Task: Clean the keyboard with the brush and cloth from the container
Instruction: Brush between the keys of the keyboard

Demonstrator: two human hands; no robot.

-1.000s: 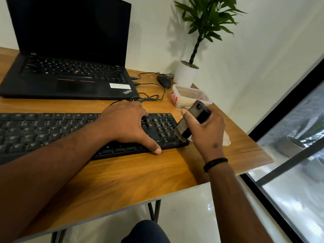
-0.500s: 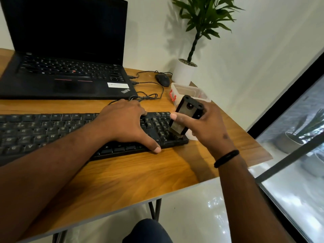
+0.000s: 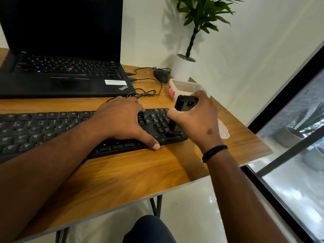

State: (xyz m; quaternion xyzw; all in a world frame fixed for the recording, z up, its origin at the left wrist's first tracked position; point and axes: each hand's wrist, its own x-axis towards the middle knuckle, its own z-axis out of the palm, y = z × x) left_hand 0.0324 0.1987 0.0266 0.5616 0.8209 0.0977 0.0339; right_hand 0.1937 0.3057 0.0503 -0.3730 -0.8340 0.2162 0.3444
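A black keyboard lies across the wooden desk. My left hand rests flat on its right part, thumb at the front edge. My right hand grips a black brush upright, its bristle end down on the keys at the keyboard's right end. A clear plastic container with a red latch stands just behind the brush. Something pale, perhaps the container's lid or the cloth, lies on the desk to the right of my right hand, partly hidden.
An open black laptop stands behind the keyboard. A black mouse with its cables and a white potted plant sit at the back right. The desk's right edge is close, with a glass window beyond it.
My right hand has brought the brush leftward and down, from beside the keyboard's right end onto its keys. My left hand has stayed on the keyboard.
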